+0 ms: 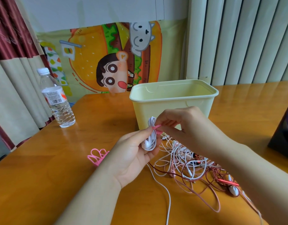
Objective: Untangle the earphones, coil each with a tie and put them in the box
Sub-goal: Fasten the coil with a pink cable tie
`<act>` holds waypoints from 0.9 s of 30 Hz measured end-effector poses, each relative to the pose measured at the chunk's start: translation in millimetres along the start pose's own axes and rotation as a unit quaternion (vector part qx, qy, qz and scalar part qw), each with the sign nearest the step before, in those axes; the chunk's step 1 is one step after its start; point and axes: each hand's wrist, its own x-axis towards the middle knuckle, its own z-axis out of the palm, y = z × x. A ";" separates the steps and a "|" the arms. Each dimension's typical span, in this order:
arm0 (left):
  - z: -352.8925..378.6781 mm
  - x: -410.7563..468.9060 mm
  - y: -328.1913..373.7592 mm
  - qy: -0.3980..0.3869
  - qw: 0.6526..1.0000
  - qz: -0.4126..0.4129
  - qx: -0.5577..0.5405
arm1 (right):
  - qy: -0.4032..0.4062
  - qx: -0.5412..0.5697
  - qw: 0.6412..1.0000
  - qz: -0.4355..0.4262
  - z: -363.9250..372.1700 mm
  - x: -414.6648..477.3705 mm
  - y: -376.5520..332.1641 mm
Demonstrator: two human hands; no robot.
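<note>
A small coil of white plastic earphone cable (151,140) sits upright in the left hand (136,153), which grips its lower half with curled fingers and thumb. The two smooth white earbuds nestle at the bottom of the bundle against the palm, and the loops rise above the fingers in a narrow oval. One loose white strand trails from under this hand toward the near edge of the glossy orange-brown wooden desk (58,176).

The right hand (177,124) pinches a thin bright-pink tie (157,127) between thumb and fingertips; the tie crosses the middle of the coil. Both hands hover above the desk, just in front of the pale yellow open-topped plastic box (156,109).

Beneath the right forearm lies a loose tangle of other earphones (188,163): white cords, pale pink cords and a dark red braided cord, knotted through each other. A shiny red metal piece and a white earbud show at its right side.

To the left of the left wrist, a cluster of looped spare pink ties (97,155) rests on the desk. A clear plastic water bottle with a white cap (57,101) stands at the far left edge.
</note>
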 end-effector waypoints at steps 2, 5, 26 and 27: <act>0.4 -0.5 0.0 -0.002 1.000 -0.017 -0.023 | -0.012 -0.003 1.000 0.001 -2.8 0.1 1.0; 1.2 -1.6 -1.2 -0.003 0.998 -0.038 -0.044 | -0.036 -0.005 0.999 0.006 -7.7 0.2 2.3; -2.2 -1.9 2.2 -0.021 0.999 -0.016 0.042 | -0.114 0.164 0.969 0.147 -13.6 0.9 -3.5; -2.7 -1.4 2.8 -0.018 0.999 -0.016 0.043 | -0.103 0.156 0.973 0.138 -12.6 1.2 -4.3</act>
